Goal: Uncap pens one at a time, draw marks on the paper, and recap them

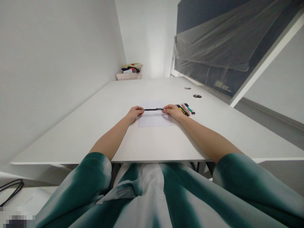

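Observation:
A slim black pen [150, 109] is held level between my two hands, just over a sheet of white paper [154, 122]. My left hand [135, 113] pinches its left end between thumb and fingers. At the other end, where a clip shows, my right hand [173, 111] pinches it in the same way. Close beside my right hand lie a black and yellow pen [182, 110], a pink pen [186, 109] and a green and black pen [189, 109], side by side and slanted. My right hand partly covers the paper's right edge.
The white table [95, 126] stretches away from me, with two round cable holes [197, 96] at the right. A pale box [128, 76] filled with assorted items stands at the far end. A dark panel under plastic film [213, 47] rises along the right; a wall runs along the left.

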Available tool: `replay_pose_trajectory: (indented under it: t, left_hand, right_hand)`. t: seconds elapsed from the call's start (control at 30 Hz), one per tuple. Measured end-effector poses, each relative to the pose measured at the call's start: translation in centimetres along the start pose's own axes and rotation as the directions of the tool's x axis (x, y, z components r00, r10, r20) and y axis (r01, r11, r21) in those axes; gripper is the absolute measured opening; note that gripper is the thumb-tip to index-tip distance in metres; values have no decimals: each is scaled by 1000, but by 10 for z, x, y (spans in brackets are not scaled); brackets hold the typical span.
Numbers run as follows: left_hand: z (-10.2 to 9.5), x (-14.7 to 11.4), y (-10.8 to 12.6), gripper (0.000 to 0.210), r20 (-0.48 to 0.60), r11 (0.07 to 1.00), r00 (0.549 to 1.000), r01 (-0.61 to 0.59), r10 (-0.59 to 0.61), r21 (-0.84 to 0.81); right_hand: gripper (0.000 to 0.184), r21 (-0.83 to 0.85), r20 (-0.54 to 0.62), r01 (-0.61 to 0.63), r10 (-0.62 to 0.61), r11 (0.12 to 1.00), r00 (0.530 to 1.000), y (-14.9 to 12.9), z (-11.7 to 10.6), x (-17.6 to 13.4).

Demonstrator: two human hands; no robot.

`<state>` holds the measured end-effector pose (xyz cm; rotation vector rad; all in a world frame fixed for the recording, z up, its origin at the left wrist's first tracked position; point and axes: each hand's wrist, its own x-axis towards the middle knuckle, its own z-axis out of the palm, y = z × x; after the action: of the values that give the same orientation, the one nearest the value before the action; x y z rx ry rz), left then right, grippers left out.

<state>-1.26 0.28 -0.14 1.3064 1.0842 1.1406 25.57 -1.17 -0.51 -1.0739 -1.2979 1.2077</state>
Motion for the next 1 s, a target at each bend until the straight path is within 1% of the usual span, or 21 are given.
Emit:
replay_pose_trajectory:
  t: [0.2, 0.5, 0.83, 1.0]
  left_hand:
    - [0, 0, 0, 20, 3, 1000, 1000, 4, -4, -5]
    - [0, -3, 2, 19, -4, 1000, 1000, 6, -6, -2]
    - [0, -2, 1, 19, -4, 1000, 1000, 0, 0, 11]
    - [1, -3, 2, 15, -9, 1000, 1000, 9, -9, -4]
  right_hand:
    - [20, -5, 11, 14, -14, 1000, 1000, 1, -1, 0]
    - [18, 17, 3, 8, -8, 1000, 1000, 1, 0, 0]
    - [16, -11, 12, 18, -18, 1000, 1000, 0, 0, -1]
    - [18, -6, -7, 25, -25, 1000, 1000, 2, 0, 1]
